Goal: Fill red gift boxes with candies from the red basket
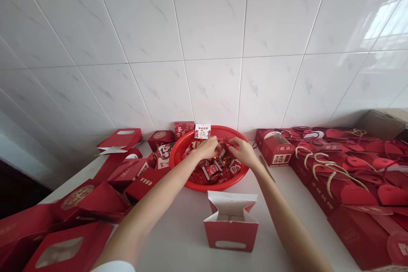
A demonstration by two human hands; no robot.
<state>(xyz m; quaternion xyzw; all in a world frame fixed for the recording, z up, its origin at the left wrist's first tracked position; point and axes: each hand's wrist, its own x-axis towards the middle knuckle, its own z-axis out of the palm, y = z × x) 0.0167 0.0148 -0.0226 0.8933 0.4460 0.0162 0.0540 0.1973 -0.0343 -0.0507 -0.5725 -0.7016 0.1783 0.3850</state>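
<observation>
A red plastic basket (208, 188) full of red wrapped candies (212, 171) stands against the wall. Both hands reach over it. My left hand (208, 148) is closed above the candies, its fingertips curled and partly hidden. Just to its right, my right hand (242, 151) pinches at a red-wrapped candy (227, 146). In front of the basket, nearer to me, an open red gift box (231, 233) stands upright with its white inner flaps spread. Its inside looks pale, with no contents visible.
Several red boxes (146, 182) crowd the left side. On the right, rows of closed red boxes (344, 195) with rope handles (318, 163) fill the table. A windowed red box (277, 148) stands by the basket. A cardboard box (382, 125) lies far right.
</observation>
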